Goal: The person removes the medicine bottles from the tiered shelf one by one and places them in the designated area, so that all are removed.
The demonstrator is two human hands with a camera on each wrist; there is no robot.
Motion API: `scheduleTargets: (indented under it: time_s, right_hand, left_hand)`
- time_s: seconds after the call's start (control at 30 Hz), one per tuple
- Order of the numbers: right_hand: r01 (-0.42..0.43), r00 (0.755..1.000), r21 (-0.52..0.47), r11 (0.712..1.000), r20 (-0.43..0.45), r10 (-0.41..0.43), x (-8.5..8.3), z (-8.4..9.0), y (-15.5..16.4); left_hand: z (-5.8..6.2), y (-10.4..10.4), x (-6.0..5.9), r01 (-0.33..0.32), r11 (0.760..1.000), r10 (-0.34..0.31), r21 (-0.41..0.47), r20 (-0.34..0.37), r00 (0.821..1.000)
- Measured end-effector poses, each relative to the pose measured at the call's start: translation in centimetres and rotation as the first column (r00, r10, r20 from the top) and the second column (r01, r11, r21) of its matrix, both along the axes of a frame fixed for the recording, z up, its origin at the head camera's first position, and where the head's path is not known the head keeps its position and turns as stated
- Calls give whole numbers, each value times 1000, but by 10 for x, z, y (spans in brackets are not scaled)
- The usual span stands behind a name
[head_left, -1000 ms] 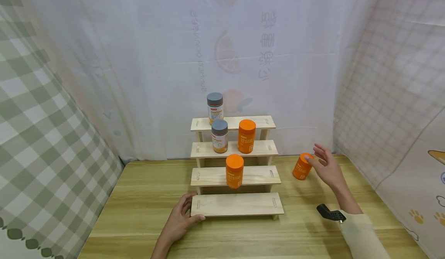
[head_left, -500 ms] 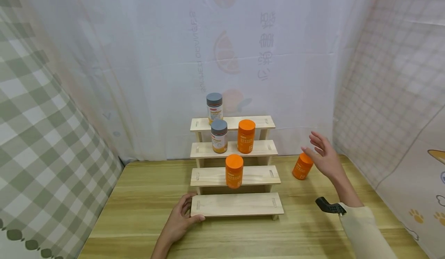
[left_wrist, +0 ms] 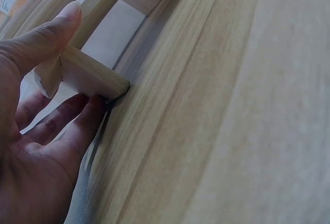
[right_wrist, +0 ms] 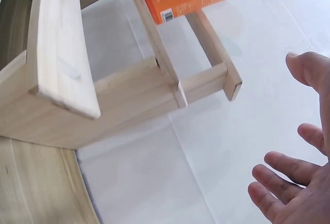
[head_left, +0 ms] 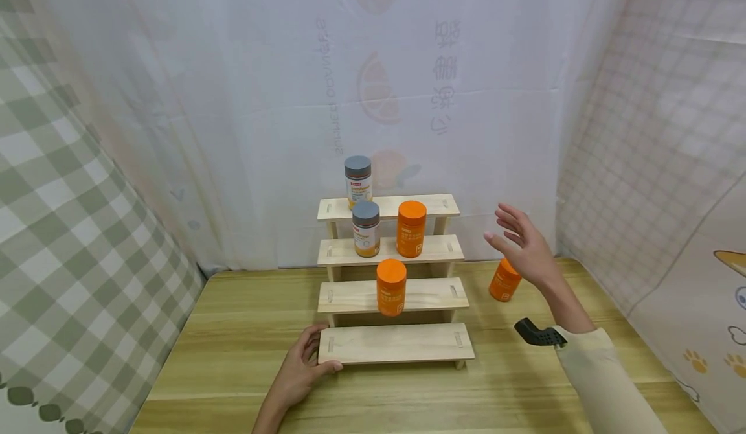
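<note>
A wooden stepped display rack (head_left: 396, 344) stands on the table. My left hand (head_left: 299, 370) grips the left end of its lowest step. In the left wrist view the thumb (left_wrist: 56, 31) lies on the step's edge and the fingers (left_wrist: 77, 123) bend round the end support. My right hand (head_left: 523, 247) is in the air right of the rack, fingers spread and holding nothing. Partly hidden behind it, an orange jar (head_left: 504, 283) stands on the table. In the right wrist view the hand (right_wrist: 304, 183) is apart from the rack (right_wrist: 64, 54).
One grey-lidded jar (head_left: 358, 181) stands on the top step. Another grey-lidded jar (head_left: 366, 230) and an orange jar (head_left: 411, 230) share the step below. A further orange jar (head_left: 391, 288) is on the second-lowest step. White cloth (head_left: 262, 129) hangs behind the wooden table (head_left: 233, 330).
My right hand has come off the orange jar on the table and moved up and to the left. The jar stays put. My left hand keeps its grip on the rack.
</note>
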State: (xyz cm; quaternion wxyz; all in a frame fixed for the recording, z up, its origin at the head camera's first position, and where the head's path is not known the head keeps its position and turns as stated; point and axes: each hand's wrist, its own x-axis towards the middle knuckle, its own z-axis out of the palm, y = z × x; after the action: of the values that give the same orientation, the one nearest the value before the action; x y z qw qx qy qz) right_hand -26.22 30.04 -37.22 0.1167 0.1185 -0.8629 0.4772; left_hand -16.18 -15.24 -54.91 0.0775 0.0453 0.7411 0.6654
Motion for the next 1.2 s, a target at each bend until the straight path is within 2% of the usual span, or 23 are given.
scheduleTargets:
  time_s: [0.5, 0.6, 0.83, 1.07, 1.2]
  right_hand:
    - [-75, 994, 29, 997, -74, 77, -10, 25, -36]
    - [-88, 994, 27, 996, -64, 89, -13, 30, -44]
    - [-126, 991, 27, 992, -44, 127, -24, 39, -60]
    - [-152, 988, 8, 988, -17, 152, -33, 50, -75]
    - [-160, 987, 8, 987, 1, 160, -39, 57, -83]
  left_hand:
    - [-1, 0, -2, 10, 1000, -10, 28, 8, 1000]
    - [-2, 0, -2, 5, 1000, -5, 31, 14, 1000]
    - [-4, -2, 0, 0, 999, -2, -36, -44, 999]
    - [-4, 0, -1, -21, 1000, 21, -7, 7, 1000]
    - [-4, 1, -1, -30, 1000, 30, -7, 10, 999]
